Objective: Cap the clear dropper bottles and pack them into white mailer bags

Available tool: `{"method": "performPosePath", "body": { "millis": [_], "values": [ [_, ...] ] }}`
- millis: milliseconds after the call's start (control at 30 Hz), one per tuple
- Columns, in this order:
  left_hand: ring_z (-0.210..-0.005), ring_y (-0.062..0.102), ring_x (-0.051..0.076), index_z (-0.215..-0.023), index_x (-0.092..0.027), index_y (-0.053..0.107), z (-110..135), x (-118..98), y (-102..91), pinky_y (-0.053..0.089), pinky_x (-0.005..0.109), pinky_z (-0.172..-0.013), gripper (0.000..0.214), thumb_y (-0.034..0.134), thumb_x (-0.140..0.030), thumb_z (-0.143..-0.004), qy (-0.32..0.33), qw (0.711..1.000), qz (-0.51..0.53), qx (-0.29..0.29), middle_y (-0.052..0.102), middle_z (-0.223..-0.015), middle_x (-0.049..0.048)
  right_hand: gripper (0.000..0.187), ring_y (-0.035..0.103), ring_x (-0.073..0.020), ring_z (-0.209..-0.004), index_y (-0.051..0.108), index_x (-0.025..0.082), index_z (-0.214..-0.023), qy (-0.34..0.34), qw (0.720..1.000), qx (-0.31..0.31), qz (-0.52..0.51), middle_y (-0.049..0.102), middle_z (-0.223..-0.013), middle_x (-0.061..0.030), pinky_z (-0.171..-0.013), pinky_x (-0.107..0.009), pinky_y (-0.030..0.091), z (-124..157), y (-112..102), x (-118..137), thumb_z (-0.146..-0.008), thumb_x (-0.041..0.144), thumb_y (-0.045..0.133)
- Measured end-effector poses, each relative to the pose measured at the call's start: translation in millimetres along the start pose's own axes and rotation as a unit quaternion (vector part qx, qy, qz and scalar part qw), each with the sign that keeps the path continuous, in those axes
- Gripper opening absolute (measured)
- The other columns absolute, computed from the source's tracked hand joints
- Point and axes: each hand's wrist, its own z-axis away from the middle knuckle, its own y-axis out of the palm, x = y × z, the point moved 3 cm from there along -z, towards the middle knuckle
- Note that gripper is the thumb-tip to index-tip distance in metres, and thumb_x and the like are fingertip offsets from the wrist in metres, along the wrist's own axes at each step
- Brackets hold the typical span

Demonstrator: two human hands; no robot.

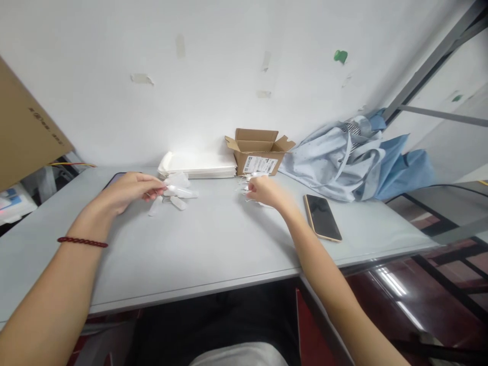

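Note:
My left hand (129, 189) is closed in a pinch at the white end of a small translucent tube-like piece (183, 192), just above the table. Several similar clear pieces (178, 203) lie beneath and around it. To the right, my right hand (264, 190) has its fingers bent together and down among small white pieces (249, 177) with thin strings or wires. Whatever those fingertips hold is hidden by the hand.
Against the wall stand a stack of white flat packets (198, 165) and an open cardboard box (259, 157). A phone (323, 217) lies right of my right arm, with bundled blue cloth (335, 157) behind it. Another dark flat device (114, 179) is partly under my left hand.

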Motion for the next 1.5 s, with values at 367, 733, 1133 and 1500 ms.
{"method": "performPosePath", "body": {
  "millis": [367,733,1133,1500],
  "values": [
    [-0.054,0.043,0.015,-0.063,-0.018,0.071,-15.2,26.2,-10.9,0.035,0.029,-0.055,0.033,0.073,-0.051,-0.062,-0.054,0.981,-0.184,-0.007,0.053,-0.054,0.0013,0.021,0.066,-0.0197,-0.076,0.071,0.010,-0.087,0.120,0.977,0.147,0.098,0.071,-0.091,-0.0121,-0.058,-0.026,0.042,9.9,-14.9,-20.3,-0.072,0.024,0.075],
    [-0.085,0.063,0.026,-0.085,-0.015,0.068,-11.3,6.7,11.7,0.043,0.035,-0.080,0.029,0.051,-0.038,-0.081,0.077,0.922,-0.283,-0.251,0.069,-0.081,0.0090,0.028,0.069,-0.0267,-0.083,0.073,0.008,-0.092,0.134,0.967,0.166,0.138,0.071,-0.090,-0.0178,-0.068,-0.030,0.047,6.0,-2.6,-20.4,-0.064,0.009,0.073],
    [-0.059,0.059,0.016,-0.097,-0.017,0.068,15.5,-13.1,98.5,0.046,0.028,-0.060,0.038,0.053,-0.049,-0.084,0.172,0.982,-0.059,0.053,0.070,-0.083,0.0057,0.012,0.042,-0.0090,-0.058,0.059,0.015,-0.067,-0.137,0.981,0.045,-0.126,0.051,-0.061,0.0029,-0.054,-0.023,0.027,10.1,3.7,28.3,-0.071,0.026,0.061],
    [-0.052,0.051,0.011,-0.088,-0.014,0.067,15.4,-15.3,98.4,0.042,0.027,-0.052,0.030,0.064,-0.042,-0.077,0.071,0.987,0.135,0.056,0.063,-0.075,0.0038,0.014,0.043,-0.0098,-0.061,0.056,0.016,-0.072,-0.193,0.969,0.030,-0.150,0.053,-0.067,0.0022,-0.057,-0.022,0.028,14.6,12.5,50.1,-0.070,0.026,0.065]
  ]
}}
